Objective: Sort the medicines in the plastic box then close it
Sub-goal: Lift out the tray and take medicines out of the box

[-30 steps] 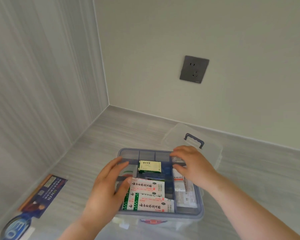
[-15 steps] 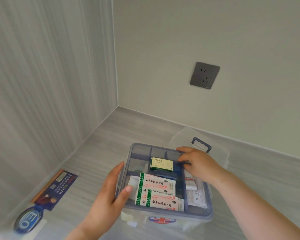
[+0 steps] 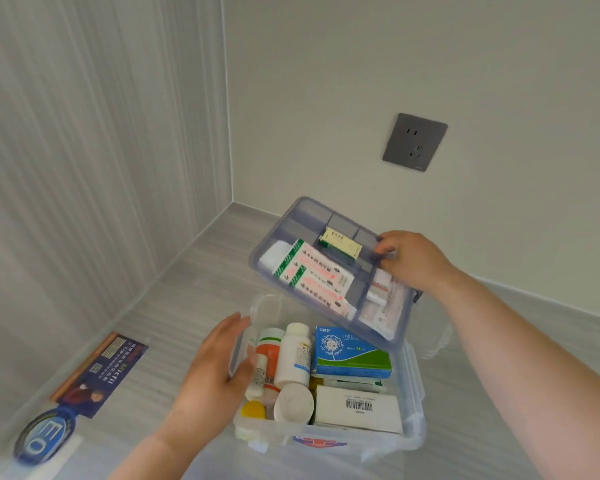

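Note:
A clear plastic box (image 3: 411, 393) stands on the grey floor. Inside lie a white bottle (image 3: 293, 355), an orange-labelled bottle (image 3: 269, 351), a blue and green carton (image 3: 352, 355) and a white carton with a barcode (image 3: 359, 408). My right hand (image 3: 413, 261) grips the far right edge of the blue-grey inner tray (image 3: 302, 216) and holds it tilted above the box. The tray carries red and white plaster boxes (image 3: 312, 277), a small green and cream box (image 3: 342, 245) and sachets. My left hand (image 3: 215, 372) rests open against the box's left wall.
The box's clear lid (image 3: 439, 336) lies behind it on the right, mostly hidden by the tray. A dark blue leaflet (image 3: 101, 374) and a round blue sticker (image 3: 44, 438) lie on the floor at the left. Walls meet in a corner behind; a grey socket (image 3: 414, 142) sits on the right wall.
My right hand has lifted the inner tray up and back out of the box, uncovering the bottles and cartons below. My left hand slid from the tray's edge to the box's left wall.

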